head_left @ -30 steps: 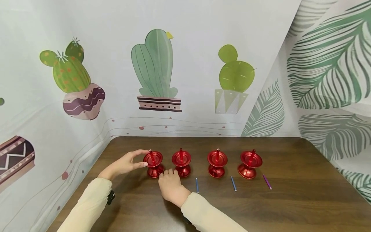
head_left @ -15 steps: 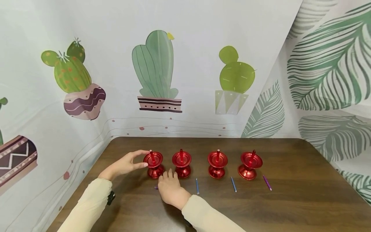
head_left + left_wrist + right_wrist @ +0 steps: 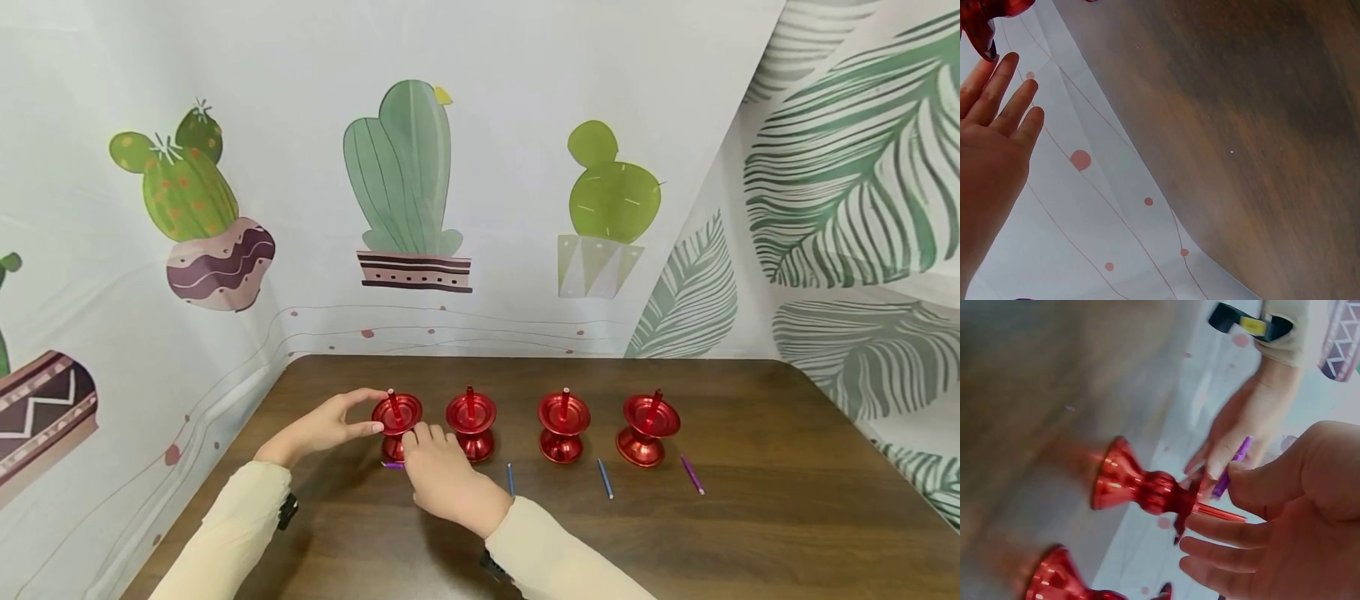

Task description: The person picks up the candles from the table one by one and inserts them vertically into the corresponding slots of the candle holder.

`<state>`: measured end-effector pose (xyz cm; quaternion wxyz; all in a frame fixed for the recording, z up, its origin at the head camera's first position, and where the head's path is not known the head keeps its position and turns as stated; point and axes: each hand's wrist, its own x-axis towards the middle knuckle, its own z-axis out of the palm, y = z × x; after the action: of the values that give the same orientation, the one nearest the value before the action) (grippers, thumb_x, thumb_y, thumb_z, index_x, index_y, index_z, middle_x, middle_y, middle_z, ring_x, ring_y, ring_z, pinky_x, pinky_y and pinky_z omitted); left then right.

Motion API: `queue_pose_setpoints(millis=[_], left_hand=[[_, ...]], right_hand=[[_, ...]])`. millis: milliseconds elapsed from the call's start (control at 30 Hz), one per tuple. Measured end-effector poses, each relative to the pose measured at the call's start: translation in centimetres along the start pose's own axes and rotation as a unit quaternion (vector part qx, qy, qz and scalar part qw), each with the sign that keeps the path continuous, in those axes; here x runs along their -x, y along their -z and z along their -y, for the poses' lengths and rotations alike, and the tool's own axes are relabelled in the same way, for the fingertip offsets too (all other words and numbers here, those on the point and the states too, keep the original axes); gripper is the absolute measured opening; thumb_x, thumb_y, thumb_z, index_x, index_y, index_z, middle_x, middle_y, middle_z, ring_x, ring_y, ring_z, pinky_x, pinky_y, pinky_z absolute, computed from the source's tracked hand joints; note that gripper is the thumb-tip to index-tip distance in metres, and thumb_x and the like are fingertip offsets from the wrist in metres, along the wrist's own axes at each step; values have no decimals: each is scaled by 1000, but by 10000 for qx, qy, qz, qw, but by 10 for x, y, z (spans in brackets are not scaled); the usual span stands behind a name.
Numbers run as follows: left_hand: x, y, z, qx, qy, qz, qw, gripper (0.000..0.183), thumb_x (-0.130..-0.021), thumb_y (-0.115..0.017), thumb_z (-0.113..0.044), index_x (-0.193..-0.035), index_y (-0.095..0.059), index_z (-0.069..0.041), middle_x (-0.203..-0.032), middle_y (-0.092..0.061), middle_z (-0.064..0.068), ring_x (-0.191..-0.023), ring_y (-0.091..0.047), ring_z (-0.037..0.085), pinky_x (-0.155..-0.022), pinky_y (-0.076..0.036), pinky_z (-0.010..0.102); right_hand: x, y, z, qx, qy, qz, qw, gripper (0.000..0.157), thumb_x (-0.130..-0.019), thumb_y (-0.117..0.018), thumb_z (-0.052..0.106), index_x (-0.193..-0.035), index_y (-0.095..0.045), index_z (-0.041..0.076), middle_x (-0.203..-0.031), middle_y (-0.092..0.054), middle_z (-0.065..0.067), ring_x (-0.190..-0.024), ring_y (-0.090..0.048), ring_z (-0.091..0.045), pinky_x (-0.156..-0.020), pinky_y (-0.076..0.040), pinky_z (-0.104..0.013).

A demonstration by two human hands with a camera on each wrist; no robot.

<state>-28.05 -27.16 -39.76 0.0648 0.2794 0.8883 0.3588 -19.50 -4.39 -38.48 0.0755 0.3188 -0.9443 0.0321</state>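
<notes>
At the left of a row of shiny red candle holders, my left hand [image 3: 326, 427] holds the dish rim of the leftmost holder [image 3: 400, 410] between thumb and forefinger; its other fingers stay extended in the left wrist view. That holder stands on the table with a thin red post rising from its dish. Just in front of it is my right hand [image 3: 448, 477], seen from the back. A thin purple candle [image 3: 1234, 467] is pinched between the right thumb and forefinger, above the dish's near side. In the head view only its left end sticks out beside the hand.
Three more red holders, among them the second one [image 3: 471, 414] and the rightmost [image 3: 649, 425], stand to the right on the brown table [image 3: 750, 533]. In front lie two thin blue candles, one [image 3: 605, 479] further right, and another purple candle [image 3: 693, 475].
My right hand has lifted the purple candle from the table and turned towards the leftmost holder. More of the candle shows now. My left hand stays on the holder's rim.
</notes>
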Motion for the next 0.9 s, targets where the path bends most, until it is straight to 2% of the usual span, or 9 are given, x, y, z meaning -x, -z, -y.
queue_pose_setpoints(millis=[133, 267, 333, 433, 500, 567, 767, 833, 900], left_hand=[[0, 0, 1, -36, -49, 27, 10000, 53, -89, -69, -25, -134, -51, -4, -136, -53, 17, -131, -40, 41, -104, -28, 65], [-2, 0, 2, -78, -137, 52, 9999, 53, -89, -69, -26, -135, -51, -5, -136, -53, 15, -132, -39, 39, -106, -28, 63], [-2, 0, 3, -103, -186, 28, 9998, 52, -89, -69, -26, -134, -52, -4, -135, -54, 15, -132, -40, 39, -106, -29, 62], [-1, 1, 4, -167, -239, -7, 9996, 49, -90, -69, -24, -131, -53, -2, -133, -55, 18, -131, -39, 41, -106, -28, 61], [-1, 2, 4, -172, -238, -16, 9996, 49, -90, -69, -24, -130, -53, -1, -133, -54, 19, -132, -39, 42, -106, -28, 62], [-1, 3, 3, -145, -214, 11, 9997, 50, -90, -69, -24, -131, -52, 0, -134, -53, 20, -132, -38, 43, -106, -28, 63], [-1, 2, 4, -69, -145, 66, 9998, 54, -90, -68, -26, -134, -51, -1, -136, -53, 17, -132, -39, 40, -106, -28, 62], [-1, 2, 4, -57, -132, 51, 9999, 54, -90, -69, -26, -134, -51, -1, -136, -53, 17, -132, -39, 40, -106, -28, 62], [-2, 1, 4, -34, -135, 42, 9999, 53, -90, -69, -25, -134, -51, -1, -136, -53, 17, -133, -38, 40, -106, -27, 62]], right_hand=[[-10, 12, -7, -621, 56, -266, 9977, 31, -80, -75, 15, -104, -56, 5, -102, -53, -7, -97, -52, -22, -78, -48, -32], [-23, 21, -16, -1508, -5, -580, 9869, 13, -90, -65, 12, -91, -53, 9, -93, -50, -4, -89, -49, -19, -76, -46, -29], [-29, 24, -20, -2036, -23, -650, 9769, 11, -93, -61, 11, -89, -51, 9, -91, -48, -3, -87, -47, -18, -76, -44, -27], [-40, 26, -26, -2964, -56, -739, 9522, 8, -95, -58, 10, -90, -53, 8, -96, -50, -5, -91, -47, -19, -80, -43, -27], [-48, 26, -28, -3644, -173, -763, 9280, 6, -96, -57, 10, -92, -54, 7, -101, -51, -7, -94, -48, -20, -83, -44, -30], [-55, 24, -29, -4315, -402, -868, 8970, 5, -97, -57, 12, -94, -57, 7, -106, -54, -8, -99, -51, -20, -86, -45, -34], [-70, 13, -28, -6074, -1452, -1372, 7688, 10, -97, -57, 15, -100, -62, 6, -98, -62, -4, -92, -58, -15, -79, -49, -29], [-72, 8, -28, -6289, -1654, -1555, 7436, 11, -97, -58, 14, -100, -63, 5, -95, -62, -3, -89, -57, -13, -76, -49, -26], [-74, 3, -27, -6377, -1726, -1698, 7312, 10, -96, -59, 13, -100, -63, 5, -94, -62, -3, -88, -56, -12, -75, -48, -25]])
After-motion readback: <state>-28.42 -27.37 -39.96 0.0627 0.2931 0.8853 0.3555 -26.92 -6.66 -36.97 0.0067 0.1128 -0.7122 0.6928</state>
